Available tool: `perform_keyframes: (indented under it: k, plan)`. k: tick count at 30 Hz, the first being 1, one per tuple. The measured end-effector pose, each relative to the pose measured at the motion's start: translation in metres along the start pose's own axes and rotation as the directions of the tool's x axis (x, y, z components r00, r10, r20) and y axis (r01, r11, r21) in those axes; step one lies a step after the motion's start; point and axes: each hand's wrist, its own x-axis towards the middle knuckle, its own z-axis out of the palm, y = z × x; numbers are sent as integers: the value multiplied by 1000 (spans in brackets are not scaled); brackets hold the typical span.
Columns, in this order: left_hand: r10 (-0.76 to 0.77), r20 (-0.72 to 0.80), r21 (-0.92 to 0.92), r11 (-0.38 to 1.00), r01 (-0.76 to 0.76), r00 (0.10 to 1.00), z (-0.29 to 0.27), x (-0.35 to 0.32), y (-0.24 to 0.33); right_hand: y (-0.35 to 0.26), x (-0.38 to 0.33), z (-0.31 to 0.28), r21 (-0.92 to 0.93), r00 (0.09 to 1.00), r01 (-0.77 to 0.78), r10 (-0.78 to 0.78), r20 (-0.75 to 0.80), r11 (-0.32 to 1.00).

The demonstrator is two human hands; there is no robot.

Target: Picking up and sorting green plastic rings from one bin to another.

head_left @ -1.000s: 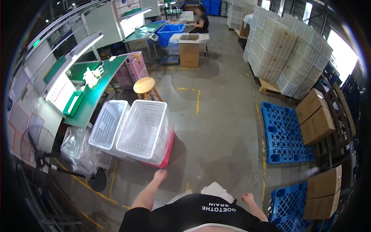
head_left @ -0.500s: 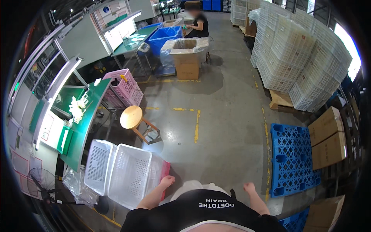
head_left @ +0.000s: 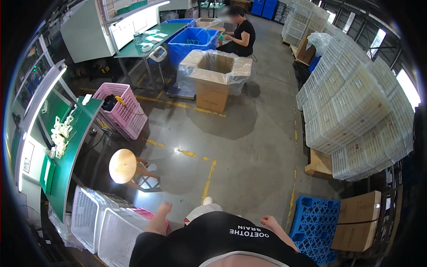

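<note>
My left hand point(head_left: 165, 208) hangs low beside my body, its fingers curled in with nothing seen in them. Closest to it are a pink crate point(head_left: 143, 212) and a white plastic basket point(head_left: 116, 238), both on the floor to my left. On the other side, my right hand point(head_left: 268, 220) is held out at waist height, fingers loosely bent and slightly apart, holding nothing. A blue plastic pallet point(head_left: 313, 224) lies to the right of that hand, apart from it.
A round wooden stool point(head_left: 123, 166) stands ahead left by a green-topped workbench point(head_left: 82, 147). Further on are a pink crate stack point(head_left: 126, 113) and a plastic-lined carton point(head_left: 212, 95). A person point(head_left: 243, 35) sits beyond. White crates point(head_left: 351, 107) are stacked on the right.
I have moved forward: the stool, baskets and blue pallet come nearer the lower edge, and the carton and seated person look closer. Both hands have swung, still without anything seen in them.
</note>
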Motion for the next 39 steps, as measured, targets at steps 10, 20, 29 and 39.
perform_keyframes:
  k: [10,20,29,39]
  plan:
    - [550,-227,-147,796,-587,804,-167,135,554,-77,188,-152,239,976,-163,192,-104,957]
    - [348,-15,-160,925,-346,937,-177,203,712,-157,515,-459,164,941,-19,73,-329,986]
    - [52,19,-209,977,-47,998,-202,337,809,-400,767,-619,59,952,282,-272,-138,958]
    - [150,198,46,986,-162,969,-255,394,1007,-434,879,-744,134,999,31,-29,-19,991]
